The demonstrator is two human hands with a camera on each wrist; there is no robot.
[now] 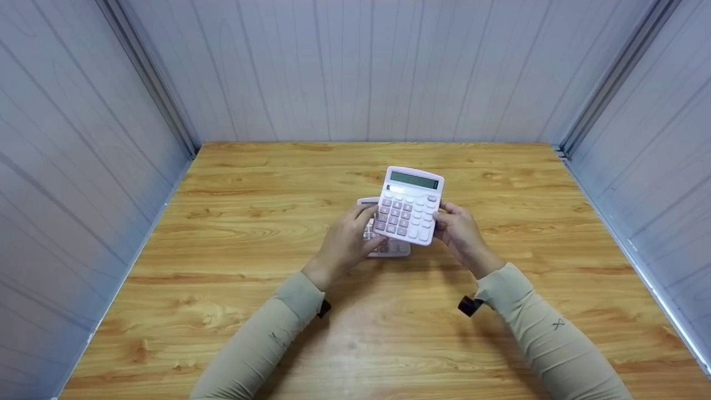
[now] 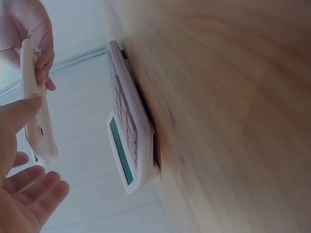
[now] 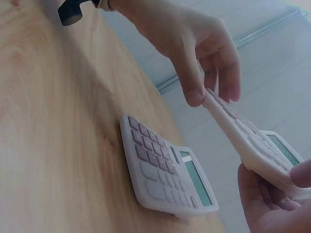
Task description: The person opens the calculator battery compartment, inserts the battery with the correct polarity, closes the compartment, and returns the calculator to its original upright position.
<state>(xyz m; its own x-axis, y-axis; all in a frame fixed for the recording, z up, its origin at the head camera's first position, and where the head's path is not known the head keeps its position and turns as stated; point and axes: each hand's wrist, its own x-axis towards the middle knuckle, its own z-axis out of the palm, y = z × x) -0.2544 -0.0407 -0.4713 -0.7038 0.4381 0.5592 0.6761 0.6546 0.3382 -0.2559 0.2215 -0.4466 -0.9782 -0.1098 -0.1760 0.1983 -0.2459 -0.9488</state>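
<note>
Above the table, a pale pink calculator (image 1: 408,205) is held tilted, its keys and screen facing up. My right hand (image 1: 462,236) grips its right edge, with the thumb on the face and curled fingers underneath. On the left edge, my left hand (image 1: 347,239) holds it lightly between thumb and index finger; the other fingers (image 2: 46,194) extend loosely. Below lies a second, similar calculator (image 3: 167,174), resting face up on the table. The held one partly covers it in the head view.
The wood-grain table (image 1: 250,233) is bounded by a pale panel wall (image 1: 344,72) at the back and panels on both sides. A dark wrist camera (image 1: 470,305) sits below the right sleeve cuff.
</note>
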